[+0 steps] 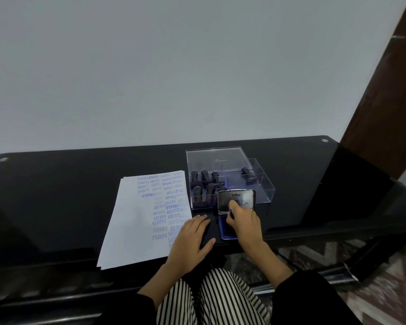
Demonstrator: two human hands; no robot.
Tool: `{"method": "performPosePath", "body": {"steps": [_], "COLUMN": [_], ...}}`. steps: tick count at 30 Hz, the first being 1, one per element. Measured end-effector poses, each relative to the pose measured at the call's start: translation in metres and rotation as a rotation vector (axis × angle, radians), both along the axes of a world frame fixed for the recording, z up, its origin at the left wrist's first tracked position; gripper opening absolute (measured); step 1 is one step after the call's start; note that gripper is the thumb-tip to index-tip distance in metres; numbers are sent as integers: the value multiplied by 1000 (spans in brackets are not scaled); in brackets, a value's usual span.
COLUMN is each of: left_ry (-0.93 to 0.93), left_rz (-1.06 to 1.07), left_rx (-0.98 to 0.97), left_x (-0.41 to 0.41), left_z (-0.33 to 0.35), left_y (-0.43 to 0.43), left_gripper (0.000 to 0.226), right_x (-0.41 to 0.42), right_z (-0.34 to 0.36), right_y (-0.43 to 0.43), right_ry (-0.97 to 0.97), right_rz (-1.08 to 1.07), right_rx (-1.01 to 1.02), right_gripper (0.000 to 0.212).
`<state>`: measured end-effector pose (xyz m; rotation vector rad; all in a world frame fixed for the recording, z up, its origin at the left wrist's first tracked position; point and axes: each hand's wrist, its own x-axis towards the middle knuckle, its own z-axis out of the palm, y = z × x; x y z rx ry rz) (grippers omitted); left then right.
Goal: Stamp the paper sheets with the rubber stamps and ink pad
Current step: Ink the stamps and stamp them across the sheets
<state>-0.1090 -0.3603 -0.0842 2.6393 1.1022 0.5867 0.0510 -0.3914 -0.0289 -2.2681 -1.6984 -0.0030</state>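
- Head camera looked down on a black table (56,195); a stack of paper sheets (136,226) lay at about 9 o'clock from the hands, its top sheet crowded with blue stamp marks along the right side.
- The left hand (192,242) rested flat, fingers spread and holding nothing — palm on the table, fingertips over the lower right corner of the paper.
- The right hand (244,221) sat over the ink pad (226,231), fingers curled down toward the blue pad; whether they pinched a stamp could not be told, since the hand hid whatever was under it.
- The ink pad's lid (236,200) stood open and upright at 12 o'clock from the right hand, a printed label on it.
- A clear plastic box (265,186) stood just behind the lid, at 12 o'clock — several dark-handled rubber stamps (205,175) upright in its left compartment, one stamp (247,173) lying tilted in the right compartment.
- Striped trousers (216,299) showed at 6 o'clock.
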Motion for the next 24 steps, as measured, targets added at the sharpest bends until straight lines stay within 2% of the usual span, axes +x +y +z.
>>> {"method": "performPosePath", "body": {"steps": [3,7,13,19,21,24], "left_ry": [4,4,3,-4,-7,-5], "left_rz": [-2,-4,-5,-12,-13,-15], "left_rx": [-1,-9,-17,-26,-31,-34], "left_x": [0,0,1,1,1,1], "left_z": [1,4,4,5,5,5], "left_y": [0,-2,-2,-3,-3,-2], "left_gripper": [76,78,77,78,79,80], "right_x": [0,0,1,1,1,1], "right_z": [-2,-9,-4,-4,-7,-7], "right_y": [-5,-14,-2,0,-5,-7], "right_ry": [-3,26,2,-3,-41,-6], "right_rz": [-1,2,-2,-13,-11,8], "right_rx": [27,203,57,83,159,187], "right_gripper": [11,16,12,12,25,62]}}
